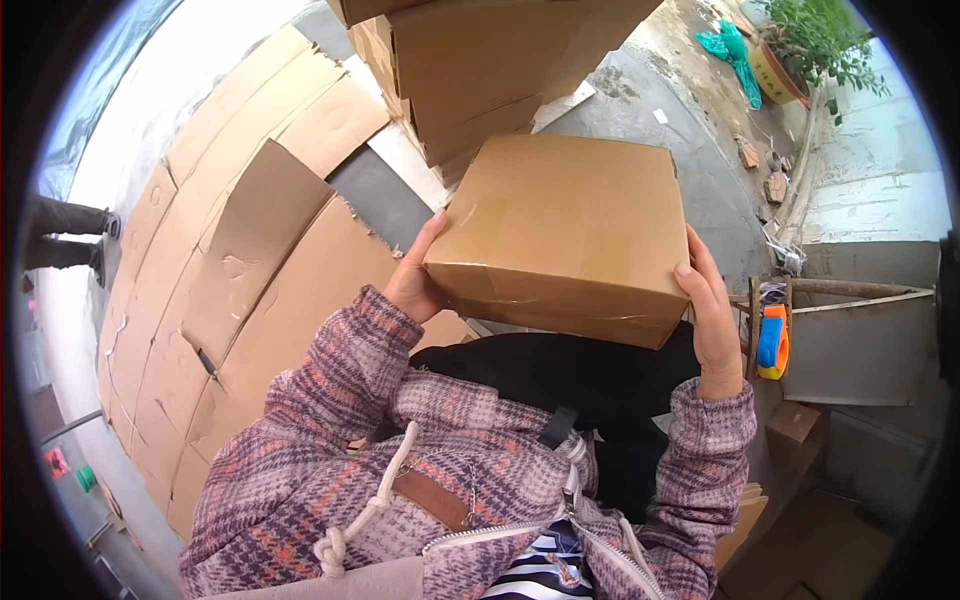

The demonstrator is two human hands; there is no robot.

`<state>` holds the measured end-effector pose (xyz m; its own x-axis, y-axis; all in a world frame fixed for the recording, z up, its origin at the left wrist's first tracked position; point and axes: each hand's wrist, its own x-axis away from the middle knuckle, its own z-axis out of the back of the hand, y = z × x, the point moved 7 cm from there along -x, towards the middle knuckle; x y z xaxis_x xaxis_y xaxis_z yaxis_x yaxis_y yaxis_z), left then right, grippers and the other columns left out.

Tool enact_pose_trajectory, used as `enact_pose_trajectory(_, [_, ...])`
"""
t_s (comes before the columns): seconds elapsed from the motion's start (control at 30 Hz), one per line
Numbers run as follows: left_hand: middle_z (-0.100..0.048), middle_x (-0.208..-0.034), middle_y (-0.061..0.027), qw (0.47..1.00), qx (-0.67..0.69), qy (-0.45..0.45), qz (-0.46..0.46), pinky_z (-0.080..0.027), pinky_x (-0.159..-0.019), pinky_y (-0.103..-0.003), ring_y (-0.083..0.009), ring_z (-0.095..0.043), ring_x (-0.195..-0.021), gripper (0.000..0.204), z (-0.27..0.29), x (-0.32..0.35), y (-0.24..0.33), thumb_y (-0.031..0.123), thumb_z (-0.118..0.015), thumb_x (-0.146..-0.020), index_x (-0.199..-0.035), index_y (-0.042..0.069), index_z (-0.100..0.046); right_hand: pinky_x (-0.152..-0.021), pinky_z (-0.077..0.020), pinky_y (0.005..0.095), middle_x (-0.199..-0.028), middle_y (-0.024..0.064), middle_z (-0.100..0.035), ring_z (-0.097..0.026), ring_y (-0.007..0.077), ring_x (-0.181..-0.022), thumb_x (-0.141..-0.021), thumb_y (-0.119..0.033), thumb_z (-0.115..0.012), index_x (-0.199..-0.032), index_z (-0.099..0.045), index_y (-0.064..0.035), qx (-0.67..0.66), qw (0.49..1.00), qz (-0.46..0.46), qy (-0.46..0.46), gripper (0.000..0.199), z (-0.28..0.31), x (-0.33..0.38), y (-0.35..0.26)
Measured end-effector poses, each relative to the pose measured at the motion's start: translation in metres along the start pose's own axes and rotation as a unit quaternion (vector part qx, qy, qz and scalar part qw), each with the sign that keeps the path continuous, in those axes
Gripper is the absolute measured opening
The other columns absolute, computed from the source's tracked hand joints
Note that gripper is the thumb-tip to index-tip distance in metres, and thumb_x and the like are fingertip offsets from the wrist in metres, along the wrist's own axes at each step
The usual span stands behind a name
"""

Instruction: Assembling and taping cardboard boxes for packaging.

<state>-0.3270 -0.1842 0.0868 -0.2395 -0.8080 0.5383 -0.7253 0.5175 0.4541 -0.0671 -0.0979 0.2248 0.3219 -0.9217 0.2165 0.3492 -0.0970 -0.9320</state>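
At chest height, just above a plaid jacket [400, 470] and dark lap: sealed brown cardboard box [565, 232], clear of the ground, carried between both hands. Long axis running left-right across the body, near edge tilted down toward the chest, top face showing tape seams. Left hand [418, 272] flat against the left end wall, fingers spread upward along the corner, thumb hidden behind the box. Right hand [712, 312] flat against the right end wall, fingers pointing up and forward, palm pressed in. Both spread wide, neither curled round anything: a squeeze from opposite ends, not a pinch. Whether any fingers hook under the bottom: cannot tell, underside hidden. Box centred between the two hands, neither clearly nearer; both wrists roughly level with the near lower edge.

Just right of the right wrist: tape dispenser [772, 342], orange and blue, hung on a wooden rail [860, 297], apart from the box. Below that, a small carton [793, 422] and more cardboard at the lower right.

Left of the box: flattened cardboard sheets [250, 260] spread over the ground, some torn. Beyond the box: stack of larger cartons [480, 70], well apart from the held one. Far right: concrete ground [700, 140], a potted plant [800, 50], green cloth [735, 55]. Far left edge: another person's legs [65, 232].
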Motion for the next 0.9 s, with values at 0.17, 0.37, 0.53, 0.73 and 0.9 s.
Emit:
enact_pose_trajectory(0.17, [-0.026,-0.148,-0.0083,0.996,0.012,-0.019,0.089,-0.018,-0.099,-0.066,-0.0334,-0.024,-0.134,0.083,0.001,-0.017,-0.034,0.070,-0.047,-0.079,-0.143,0.020,-0.029,-0.105,-0.0242,0.0285,-0.137,0.0117,-0.040,-0.035,0.0192,-0.128,-0.088,-0.021,-0.047,-0.137,-0.033,0.0046,-0.085,0.996,-0.031,-0.007,0.057,0.015,-0.022,0.018])
enact_pose_trajectory(0.37, [-0.031,-0.146,-0.0095,0.989,0.057,0.011,0.136,-0.017,-0.097,-0.068,-0.0360,-0.027,-0.131,0.081,0.036,-0.026,-0.039,0.070,-0.051,-0.074,-0.139,0.023,-0.036,-0.102,-0.0304,0.0278,-0.131,0.0138,-0.048,-0.042,0.0197,-0.122,-0.092,-0.038,-0.048,-0.131,-0.042,0.0064,0.038,0.993,-0.112,-0.029,0.059,-0.003,-0.066,0.043])
enact_pose_trajectory(0.53, [-0.042,-0.138,-0.0111,0.970,0.022,0.196,0.139,-0.018,-0.099,-0.064,-0.0347,-0.036,-0.125,0.077,0.132,0.027,-0.009,0.067,-0.056,-0.072,-0.133,0.021,-0.044,-0.094,-0.0375,0.0357,-0.126,0.0129,-0.053,-0.049,0.0260,-0.115,-0.090,-0.051,-0.045,-0.129,-0.048,-0.0023,0.107,0.955,-0.182,-0.210,0.062,-0.100,-0.072,0.094])
enact_pose_trajectory(0.73, [-0.044,-0.136,-0.0099,0.939,0.013,0.338,0.062,-0.023,-0.098,-0.063,-0.0335,-0.038,-0.124,0.081,0.251,0.128,0.005,0.068,-0.058,-0.068,-0.133,0.022,-0.044,-0.091,-0.0427,0.0346,-0.117,0.0216,-0.057,-0.054,0.0332,-0.108,-0.090,-0.045,-0.047,-0.126,-0.045,0.0059,0.295,0.886,-0.035,-0.357,0.063,-0.207,-0.061,0.112])
enact_pose_trajectory(0.9, [-0.044,-0.136,-0.0085,0.898,-0.018,0.431,-0.081,-0.028,-0.095,-0.059,-0.0318,-0.038,-0.124,0.088,0.329,0.167,0.031,0.073,-0.057,-0.062,-0.134,0.024,-0.043,-0.097,-0.0392,0.0357,-0.127,0.0230,-0.051,-0.049,0.0338,-0.117,-0.087,-0.041,-0.051,-0.128,-0.044,0.0048,0.245,0.883,-0.041,-0.398,0.062,-0.200,-0.051,0.096])
